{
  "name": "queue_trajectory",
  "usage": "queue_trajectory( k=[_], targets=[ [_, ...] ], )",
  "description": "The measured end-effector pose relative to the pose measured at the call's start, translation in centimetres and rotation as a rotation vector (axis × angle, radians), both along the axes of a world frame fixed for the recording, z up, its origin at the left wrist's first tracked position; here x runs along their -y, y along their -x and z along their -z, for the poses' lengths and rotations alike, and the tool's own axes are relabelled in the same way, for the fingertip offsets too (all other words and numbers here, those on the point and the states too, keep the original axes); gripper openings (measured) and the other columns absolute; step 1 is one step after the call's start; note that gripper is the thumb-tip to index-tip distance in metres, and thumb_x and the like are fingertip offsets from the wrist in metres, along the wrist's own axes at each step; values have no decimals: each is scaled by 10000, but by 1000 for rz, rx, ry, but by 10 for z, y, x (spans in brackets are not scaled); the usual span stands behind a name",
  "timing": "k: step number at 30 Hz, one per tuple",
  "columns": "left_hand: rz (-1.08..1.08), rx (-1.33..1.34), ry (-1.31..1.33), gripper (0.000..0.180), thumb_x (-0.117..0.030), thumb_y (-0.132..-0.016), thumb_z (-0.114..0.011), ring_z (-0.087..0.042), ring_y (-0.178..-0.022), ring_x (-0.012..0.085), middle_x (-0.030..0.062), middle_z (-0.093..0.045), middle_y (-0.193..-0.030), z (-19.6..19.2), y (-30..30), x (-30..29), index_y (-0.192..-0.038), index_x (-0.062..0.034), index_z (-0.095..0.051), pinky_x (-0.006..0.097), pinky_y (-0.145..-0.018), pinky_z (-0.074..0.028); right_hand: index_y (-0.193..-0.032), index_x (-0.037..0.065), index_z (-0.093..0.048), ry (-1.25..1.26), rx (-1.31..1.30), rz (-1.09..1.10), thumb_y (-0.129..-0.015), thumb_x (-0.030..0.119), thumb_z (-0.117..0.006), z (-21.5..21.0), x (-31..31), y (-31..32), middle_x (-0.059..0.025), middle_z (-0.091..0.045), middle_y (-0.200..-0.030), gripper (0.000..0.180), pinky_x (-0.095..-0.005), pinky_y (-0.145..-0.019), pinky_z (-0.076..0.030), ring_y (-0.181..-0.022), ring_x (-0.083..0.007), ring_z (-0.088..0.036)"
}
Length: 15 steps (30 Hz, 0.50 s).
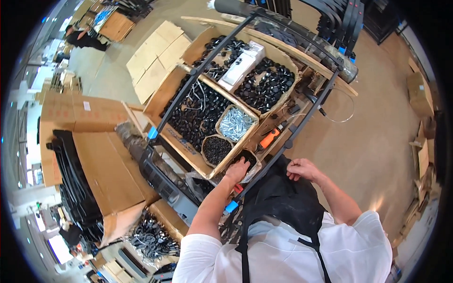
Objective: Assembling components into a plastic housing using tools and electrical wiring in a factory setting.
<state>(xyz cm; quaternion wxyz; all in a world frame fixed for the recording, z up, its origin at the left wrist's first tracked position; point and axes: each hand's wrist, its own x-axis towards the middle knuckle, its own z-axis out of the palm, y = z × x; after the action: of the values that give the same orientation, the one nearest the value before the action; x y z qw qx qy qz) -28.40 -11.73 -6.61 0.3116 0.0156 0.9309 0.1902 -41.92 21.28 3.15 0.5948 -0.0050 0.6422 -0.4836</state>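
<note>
My left hand reaches down into a small dark bin at the near corner of the parts boxes. Its fingertips are hidden inside, so I cannot see what they touch. Off to the right, my right hand is held in the air beside my black apron, its fingers curled in. Whether anything small is in it cannot be made out. Over the boxes lies a black tubular frame with blue pieces at its corners. Close to my left hand are a tub of small black screws and a tub of silvery bolts.
Large cardboard trays hold black knob-like parts and a white narrow box. An orange-and-black tool lies right of the bins. On the left stand a big open carton and a heap of cables. A person works far off.
</note>
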Motion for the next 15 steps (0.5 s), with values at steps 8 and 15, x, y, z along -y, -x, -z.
queue_trajectory(
  k=[8, 15],
  targets=[
    [-604, -39, -339, 249, -259, -1016, -632, -688, -858, 248, 120, -672, -962, 44, -37, 47, -1197, -90, -652, 422, -772, -565, -1058, -5, -680, 74, -59, 393, -981, 201, -654, 141, 109, -11, -100, -728, -910, 222, -334, -646, -616, -774, -200, -737],
    [-1199, 443, -721, 204, -284, -1106, -525, -494, -562, 129, 0, -526, -760, 36, 2, 11, -1095, -112, -633, 294, -460, -384, -957, -64, -667, -194, -611, -79, -934, 249, -761, 159, 141, 29, -148, -706, -772, 327, -364, -579, -634, -667, -235, -733]
  ],
)
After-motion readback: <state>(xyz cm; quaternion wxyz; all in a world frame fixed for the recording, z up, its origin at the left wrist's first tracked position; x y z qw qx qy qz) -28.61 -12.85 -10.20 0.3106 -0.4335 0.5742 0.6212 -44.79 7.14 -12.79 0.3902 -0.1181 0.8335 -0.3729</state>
